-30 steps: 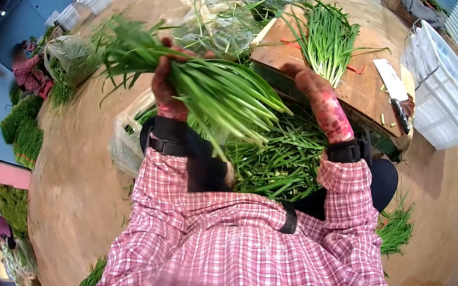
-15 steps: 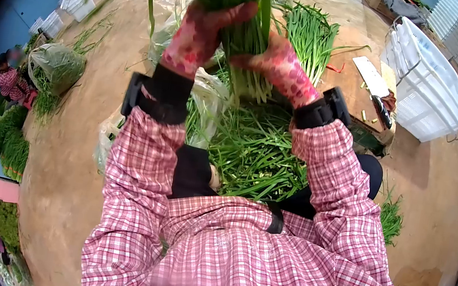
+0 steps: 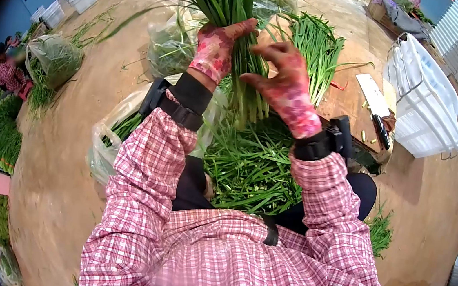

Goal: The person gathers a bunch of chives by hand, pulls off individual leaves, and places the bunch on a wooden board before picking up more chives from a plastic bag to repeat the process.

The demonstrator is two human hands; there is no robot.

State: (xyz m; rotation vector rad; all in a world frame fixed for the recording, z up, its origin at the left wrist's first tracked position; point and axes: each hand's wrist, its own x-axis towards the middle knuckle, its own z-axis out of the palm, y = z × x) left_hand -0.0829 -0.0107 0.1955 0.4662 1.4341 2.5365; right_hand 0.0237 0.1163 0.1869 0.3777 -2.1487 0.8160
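My left hand (image 3: 217,50), in a pink patterned fingerless glove, is wrapped round a bunch of garlic chives (image 3: 245,81). The leaves point up and away to the left, and the pale stem ends hang downward. Beside the stems is my right hand (image 3: 285,78), gloved alike, with its thumb and fingers apart and the fingertips close to the bunch. Below both hands, between my legs, lies a heap of loose green leaves (image 3: 254,173). More garlic chives (image 3: 317,47) are laid on a wooden board (image 3: 346,110) to the right.
A cleaver (image 3: 371,94) and a black-handled knife (image 3: 380,131) lie on the board with cut stem bits. White plastic crates (image 3: 430,107) stand right of it. Clear plastic bags (image 3: 101,154) of greens sit at left. A co-worker in a checked shirt (image 3: 10,77) sits far left.
My right hand has opened and come off the stems, while my left keeps its grip. Both hands and the bunch sit slightly lower in view, and the leaves have swung less blurred.
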